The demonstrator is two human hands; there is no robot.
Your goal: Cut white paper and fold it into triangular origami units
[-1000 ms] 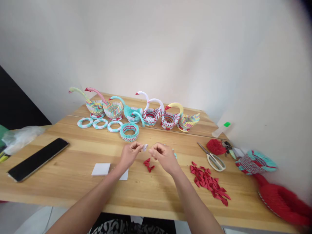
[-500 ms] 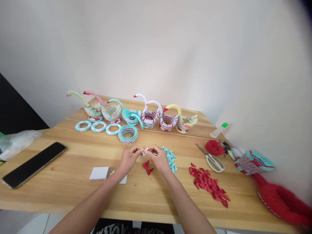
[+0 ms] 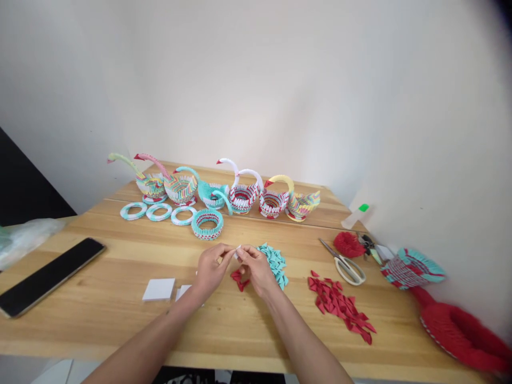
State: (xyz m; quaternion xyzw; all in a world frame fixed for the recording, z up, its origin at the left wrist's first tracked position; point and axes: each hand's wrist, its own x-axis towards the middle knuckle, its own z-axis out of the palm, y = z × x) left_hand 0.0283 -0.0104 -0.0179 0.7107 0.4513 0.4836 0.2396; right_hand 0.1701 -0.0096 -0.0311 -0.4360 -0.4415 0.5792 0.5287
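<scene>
Between the fingertips of my left hand (image 3: 214,265) and my right hand (image 3: 256,265) is a small piece of white paper (image 3: 237,252), pinched from both sides. Its exact folds are too small to make out. Just under my hands lie a few red folded paper triangles (image 3: 239,281), partly covered by my right fingers. A heap of turquoise paper triangles (image 3: 275,262) rests right beside my right hand. To the left of my left forearm sits a stack of white paper (image 3: 159,289), with more white slips (image 3: 182,291) half hidden by my wrist.
Paper swans (image 3: 181,189) line the back of the table, with flat rings (image 3: 183,215) and a turquoise paper ring (image 3: 207,224) before them. A phone (image 3: 52,277) lies left. Rightward are scissors (image 3: 346,265), red triangles (image 3: 340,304), a glue bottle (image 3: 355,216) and a red paper piece (image 3: 464,330).
Both hands stay together on the white paper, with the right fingers now curled more beneath it. The whole view has shifted slightly.
</scene>
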